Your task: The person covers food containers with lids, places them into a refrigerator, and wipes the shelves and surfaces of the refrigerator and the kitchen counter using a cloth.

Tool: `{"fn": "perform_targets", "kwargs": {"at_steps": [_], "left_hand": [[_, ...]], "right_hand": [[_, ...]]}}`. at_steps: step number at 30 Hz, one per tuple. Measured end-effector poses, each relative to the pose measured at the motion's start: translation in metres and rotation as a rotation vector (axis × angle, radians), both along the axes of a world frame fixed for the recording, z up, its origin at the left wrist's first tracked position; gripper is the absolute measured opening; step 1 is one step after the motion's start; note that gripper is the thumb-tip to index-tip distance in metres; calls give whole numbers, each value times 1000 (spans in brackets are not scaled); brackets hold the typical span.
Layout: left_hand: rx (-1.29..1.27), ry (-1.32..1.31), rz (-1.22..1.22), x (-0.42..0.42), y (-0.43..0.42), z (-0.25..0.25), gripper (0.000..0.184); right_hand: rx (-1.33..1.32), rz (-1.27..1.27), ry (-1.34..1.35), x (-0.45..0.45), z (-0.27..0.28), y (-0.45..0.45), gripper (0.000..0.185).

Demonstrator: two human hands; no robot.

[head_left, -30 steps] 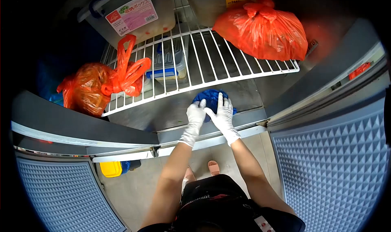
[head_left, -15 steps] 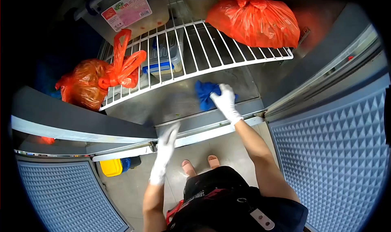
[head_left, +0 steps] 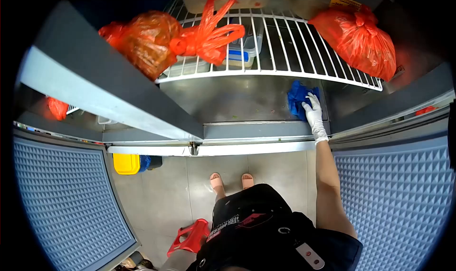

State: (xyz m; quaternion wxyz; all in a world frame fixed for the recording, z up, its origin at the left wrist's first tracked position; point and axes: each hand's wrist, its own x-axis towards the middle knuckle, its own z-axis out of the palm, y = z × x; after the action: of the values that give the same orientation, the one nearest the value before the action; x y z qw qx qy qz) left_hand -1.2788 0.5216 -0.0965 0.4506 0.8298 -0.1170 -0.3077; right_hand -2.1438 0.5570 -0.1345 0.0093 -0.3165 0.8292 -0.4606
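Observation:
My right hand (head_left: 313, 113), in a white glove, grips a crumpled blue cloth (head_left: 297, 100) against the metal cabinet floor (head_left: 228, 100). The cloth is close to the right end of that floor, below the front edge of a white wire rack (head_left: 273, 72). Part of the cloth is hidden by my fingers. My left hand is out of the picture.
Knotted red plastic bags (head_left: 151, 43) (head_left: 356, 43) sit at both ends of the rack. A lidded plastic box (head_left: 244, 57) shows beneath it. Dimpled doors (head_left: 71, 195) (head_left: 389, 199) stand open on both sides. A yellow container (head_left: 126, 163) and a red plastic object (head_left: 192, 235) are below.
My right hand has slid the blue cloth to the right across the cabinet floor. My left hand has left the view. The camera view has shifted.

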Motion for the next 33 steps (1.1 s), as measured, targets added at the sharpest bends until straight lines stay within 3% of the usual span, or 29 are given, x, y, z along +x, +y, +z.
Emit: {"fn": "perform_targets", "kwargs": {"at_steps": [3,6,10,13,17,19,21,25,27,29,31,33], "left_hand": [[-190,-620,48,53,-31,64,36],[-159,-933,123,106,-54,109,32],[36,-847,105,147,-73,119,27],[138,-765,84,160,-70,114,22],[203,-739,70,159,-50,98,17],[193,-751,56,147,-34,91,14],[168,-760,19,122,-21,85,12],[72,-722,-225,21,-11,85,6],[11,-666,-409,-38,-16,82,4],[-51,-639,-621,-92,-30,82,3],[-110,-759,-874,-141,-51,86,4],[-202,-1073,-1143,-190,-85,92,6]], "right_hand": [[39,62,-11,35,15,-30,33],[90,114,-77,47,34,-46,37],[242,144,19,36,29,-53,47],[511,106,187,38,32,-54,55],[586,90,501,73,56,-60,48],[356,104,598,68,47,-65,31],[207,0,558,75,60,-74,26],[158,-116,379,73,81,-94,29],[185,-140,102,70,82,-108,39],[181,-94,128,81,92,-124,39],[182,-92,192,100,110,-139,37],[220,-72,128,105,113,-159,39]]}}
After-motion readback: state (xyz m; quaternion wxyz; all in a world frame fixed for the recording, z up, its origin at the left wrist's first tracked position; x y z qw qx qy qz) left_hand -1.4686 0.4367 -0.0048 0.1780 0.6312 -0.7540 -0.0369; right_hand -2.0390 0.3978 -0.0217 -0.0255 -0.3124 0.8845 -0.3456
